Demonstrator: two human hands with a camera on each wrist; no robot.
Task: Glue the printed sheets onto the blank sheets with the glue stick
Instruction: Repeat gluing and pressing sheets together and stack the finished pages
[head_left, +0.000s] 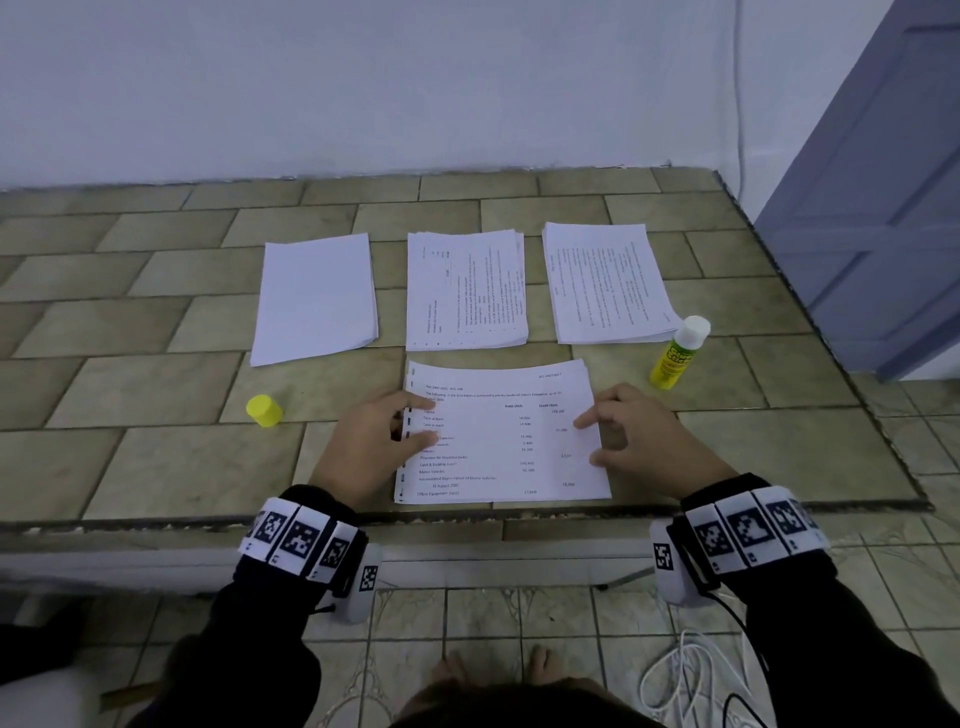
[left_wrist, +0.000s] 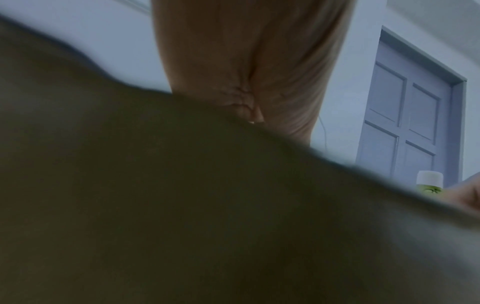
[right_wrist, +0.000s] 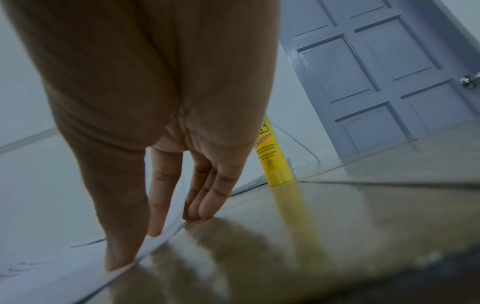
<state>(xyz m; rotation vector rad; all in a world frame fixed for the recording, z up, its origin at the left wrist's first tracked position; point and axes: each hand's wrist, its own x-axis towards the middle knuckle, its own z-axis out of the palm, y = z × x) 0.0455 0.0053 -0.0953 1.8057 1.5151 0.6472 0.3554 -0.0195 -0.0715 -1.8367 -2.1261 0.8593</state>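
A printed sheet (head_left: 504, 436) lies near the table's front edge, over another sheet whose edges show beneath. My left hand (head_left: 374, 436) presses on its left edge with straight fingers. My right hand (head_left: 628, 436) presses straight fingers on its right edge (right_wrist: 161, 232). The yellow glue stick (head_left: 678, 353) stands upright to the right, uncapped, its white tip up; it also shows as the glue stick (right_wrist: 272, 158) and the glue stick (left_wrist: 428, 183). Its yellow cap (head_left: 265, 410) lies to the left. Behind are a blank stack (head_left: 317, 296) and two printed stacks (head_left: 467, 291), (head_left: 608, 280).
The tiled table (head_left: 156, 457) ends at a front edge just under my wrists and at a right edge by a blue-grey door (head_left: 883, 208). A white wall rises behind the stacks. White cables (head_left: 685, 675) lie on the floor.
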